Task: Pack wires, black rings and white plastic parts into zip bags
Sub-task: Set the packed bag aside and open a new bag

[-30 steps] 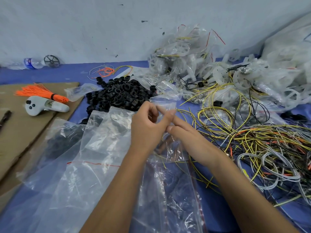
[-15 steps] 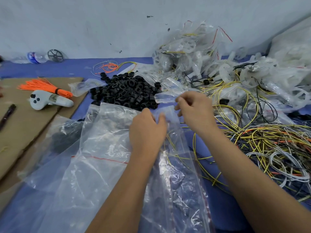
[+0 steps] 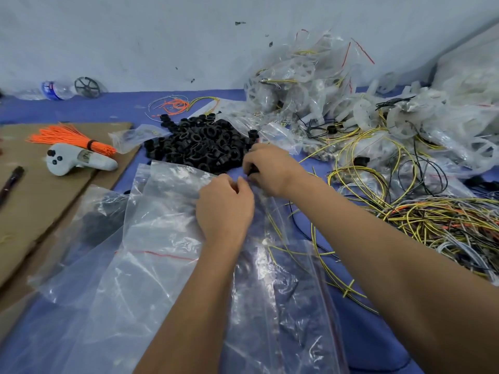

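A heap of black rings lies in the middle of the blue cloth. Several clear zip bags are spread in front of it. My left hand pinches the top edge of one bag. My right hand sits at the heap's near right edge, fingers closed on a small black ring. Tangled yellow, grey and black wires lie to the right. White plastic parts in bags are piled at the back right.
Brown cardboard at the left carries a white controller, an orange wire bundle and a dark pen. A water bottle and a black wheel lie by the wall.
My right hand has left the bag's mouth and moved forward to the ring heap, closing on a ring. My left hand has lowered, still holding the bag's edge.
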Demonstrator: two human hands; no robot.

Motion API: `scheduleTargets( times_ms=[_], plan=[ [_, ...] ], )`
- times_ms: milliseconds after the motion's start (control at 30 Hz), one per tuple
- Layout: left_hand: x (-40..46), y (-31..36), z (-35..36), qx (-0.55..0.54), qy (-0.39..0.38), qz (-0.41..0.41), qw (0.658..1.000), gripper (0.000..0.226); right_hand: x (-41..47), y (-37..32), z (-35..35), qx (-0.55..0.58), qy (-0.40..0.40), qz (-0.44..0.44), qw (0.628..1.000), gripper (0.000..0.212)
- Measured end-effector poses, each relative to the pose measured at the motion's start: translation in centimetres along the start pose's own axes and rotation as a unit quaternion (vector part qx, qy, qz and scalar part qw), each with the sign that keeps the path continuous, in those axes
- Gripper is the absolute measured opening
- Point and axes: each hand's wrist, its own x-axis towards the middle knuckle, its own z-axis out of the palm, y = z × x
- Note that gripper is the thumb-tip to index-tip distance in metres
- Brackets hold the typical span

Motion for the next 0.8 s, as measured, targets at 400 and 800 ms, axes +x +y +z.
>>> scheduleTargets(
  times_ms=[400, 800],
  plan=[
    [-2.7, 2.9, 1.3, 0.045, -0.023, 0.186, 0.981, 0.047, -12.0, 1.7, -1.5, 0.375, 0.277, 0.26, 0.846, 0.009],
    [-3.0, 2.4, 2.0, 0.052, -0.09, 0.11, 0.988, 0.022, -12.7, 0.4, -0.2, 0.471, 0.255, 0.198, 0.821, 0.025]
  ],
)
